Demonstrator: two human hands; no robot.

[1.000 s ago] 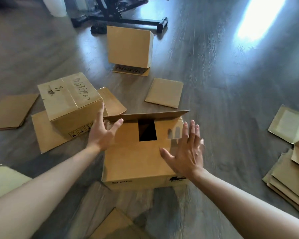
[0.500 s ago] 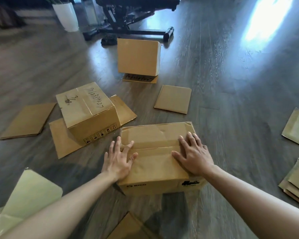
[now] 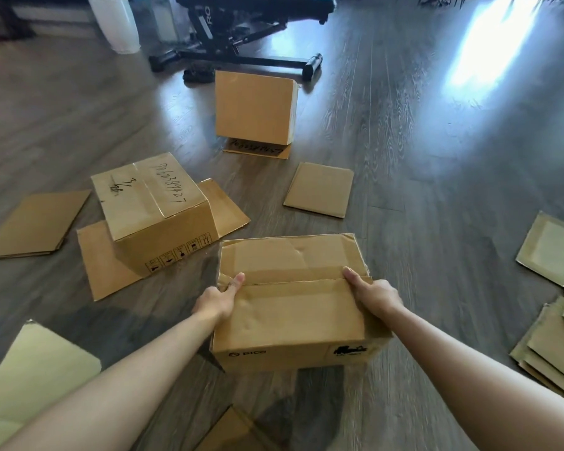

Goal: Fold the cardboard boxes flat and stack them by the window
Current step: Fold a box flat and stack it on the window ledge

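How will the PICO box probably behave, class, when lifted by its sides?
The PICO box probably feels light, being thin, creased cardboard. Its top flaps look untaped, so they may spring open. Left hand and right hand grip opposite sides, so walls could buckle inward.

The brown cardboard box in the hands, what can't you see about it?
Head view only:
- Inside of the brown cardboard box: closed top flaps cover it.
- Fingers of the left hand and right hand: wrapped round the box's sides, only thumbs show.
- Black logo on its front: too small and blurred to read.
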